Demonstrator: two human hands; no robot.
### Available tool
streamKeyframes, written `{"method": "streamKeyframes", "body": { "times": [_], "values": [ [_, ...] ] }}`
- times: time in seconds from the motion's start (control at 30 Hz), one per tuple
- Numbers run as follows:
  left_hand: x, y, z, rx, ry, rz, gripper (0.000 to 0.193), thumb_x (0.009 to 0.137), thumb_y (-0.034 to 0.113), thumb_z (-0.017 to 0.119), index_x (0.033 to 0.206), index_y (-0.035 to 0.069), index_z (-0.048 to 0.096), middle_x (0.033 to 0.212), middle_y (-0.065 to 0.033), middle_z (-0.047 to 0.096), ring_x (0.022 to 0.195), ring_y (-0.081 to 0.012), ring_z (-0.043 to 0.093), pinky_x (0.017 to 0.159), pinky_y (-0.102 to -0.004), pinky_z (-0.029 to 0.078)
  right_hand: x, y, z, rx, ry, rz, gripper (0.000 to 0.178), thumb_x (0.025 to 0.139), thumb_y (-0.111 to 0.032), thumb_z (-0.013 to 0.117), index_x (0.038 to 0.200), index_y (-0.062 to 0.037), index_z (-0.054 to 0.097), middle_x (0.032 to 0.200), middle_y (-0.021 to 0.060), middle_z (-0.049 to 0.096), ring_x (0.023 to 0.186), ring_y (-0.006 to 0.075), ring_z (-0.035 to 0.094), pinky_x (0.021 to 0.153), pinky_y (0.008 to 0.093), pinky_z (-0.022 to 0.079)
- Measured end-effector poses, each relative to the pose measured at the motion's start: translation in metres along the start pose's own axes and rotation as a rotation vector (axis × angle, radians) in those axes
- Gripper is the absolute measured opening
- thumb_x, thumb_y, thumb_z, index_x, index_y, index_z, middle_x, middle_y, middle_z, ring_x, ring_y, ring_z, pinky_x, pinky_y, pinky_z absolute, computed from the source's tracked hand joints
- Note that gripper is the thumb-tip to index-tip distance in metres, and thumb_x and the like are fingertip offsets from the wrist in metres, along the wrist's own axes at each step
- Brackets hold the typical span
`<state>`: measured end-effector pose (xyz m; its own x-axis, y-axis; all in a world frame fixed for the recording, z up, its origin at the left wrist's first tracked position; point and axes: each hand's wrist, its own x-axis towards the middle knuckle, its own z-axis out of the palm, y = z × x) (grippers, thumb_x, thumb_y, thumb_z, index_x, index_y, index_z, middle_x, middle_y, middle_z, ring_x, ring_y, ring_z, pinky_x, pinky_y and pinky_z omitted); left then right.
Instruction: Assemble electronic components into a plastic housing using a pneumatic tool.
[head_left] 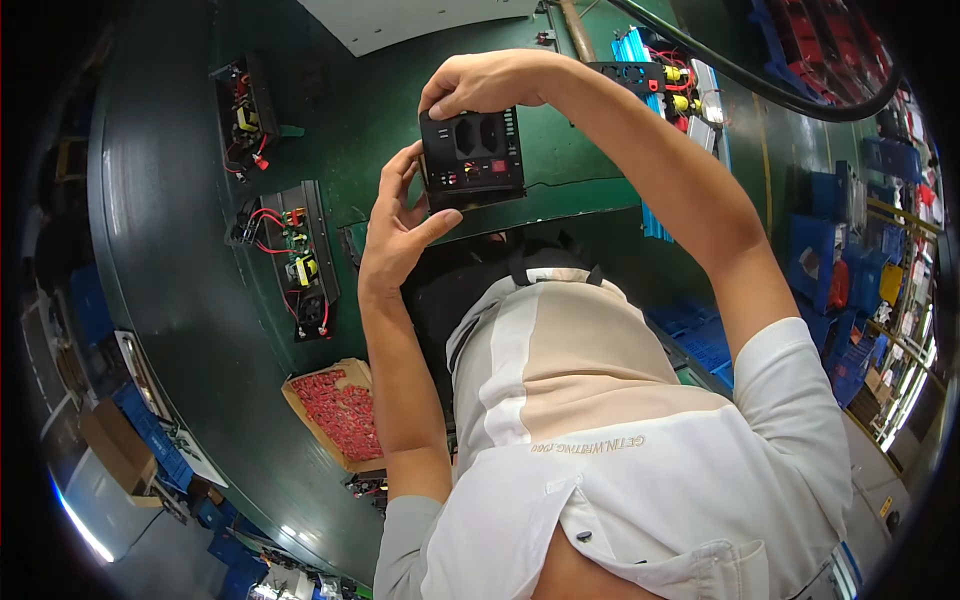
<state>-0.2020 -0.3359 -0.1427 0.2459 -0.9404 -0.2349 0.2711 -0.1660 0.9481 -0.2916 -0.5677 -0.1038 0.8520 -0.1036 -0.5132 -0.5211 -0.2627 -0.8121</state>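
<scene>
Between my two hands is a black power inverter, boxy, with its socket panel facing up toward me. That panel carries two dark outlets, a small red switch and a row of slots along one side. My left hand grips its lower left side, thumb along the bottom edge and fingers partly hidden behind it. From above, my right hand bends over the top edge, fingers curled onto the upper left corner. Whatever lies behind the inverter is hidden.
On the green workbench, open circuit assemblies with red wires lie at left. A cardboard box of small red parts is by my left forearm. Blue-finned units stand at right, under a thick black hose. Blue crates sit lower right.
</scene>
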Motion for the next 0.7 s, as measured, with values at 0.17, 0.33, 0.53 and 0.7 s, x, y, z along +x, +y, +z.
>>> {"method": "streamKeyframes", "body": {
  "times": [0.17,0.33,0.53,0.7],
  "values": [
    [-0.001,0.003,0.001,-0.009,-0.007,0.02,0.084,0.075,0.0,0.079,0.149,0.002,0.038,0.144,-0.011,0.041,0.14,-0.0228,0.04,0.115,-0.0392,0.04,0.011,0.005,-0.006,0.066,-0.035,0.055,0.031,0.098,-0.019,0.061,0.124,-0.002,0.067,0.108,0.0071,0.071,0.099,0.0157,0.065,0.089,0.0302,0.051],
    [-0.004,0.008,0.003,-0.072,-0.011,0.027,0.087,0.075,-0.002,0.08,0.15,0.004,0.036,0.143,-0.0141,0.042,0.132,-0.0216,0.048,0.113,-0.0357,0.042,0.029,0.021,-0.01,0.149,-0.114,0.165,0.03,0.098,-0.015,0.061,0.124,-0.0021,0.068,0.107,0.0082,0.072,0.095,0.014,0.068,0.084,0.0289,0.055],
    [-0.004,0.0,-0.002,-0.13,-0.063,0.031,0.086,0.076,-0.003,0.079,0.15,0.006,0.037,0.146,-0.0123,0.041,0.137,-0.0213,0.043,0.116,-0.0367,0.038,0.043,0.056,-0.006,0.438,-0.262,0.132,0.031,0.097,-0.018,0.065,0.121,0.001,0.068,0.105,0.008,0.074,0.088,0.0112,0.071,0.079,0.0249,0.058],
    [-0.004,-0.003,-0.004,-0.121,-0.064,0.023,0.086,0.075,-0.003,0.08,0.149,0.006,0.037,0.148,-0.0102,0.04,0.141,-0.0219,0.038,0.119,-0.0382,0.032,0.047,0.077,0.003,0.672,-0.307,0.037,0.033,0.096,-0.021,0.069,0.119,0.0017,0.069,0.104,0.0092,0.074,0.086,0.0117,0.071,0.078,0.0256,0.059]
  ]
}}
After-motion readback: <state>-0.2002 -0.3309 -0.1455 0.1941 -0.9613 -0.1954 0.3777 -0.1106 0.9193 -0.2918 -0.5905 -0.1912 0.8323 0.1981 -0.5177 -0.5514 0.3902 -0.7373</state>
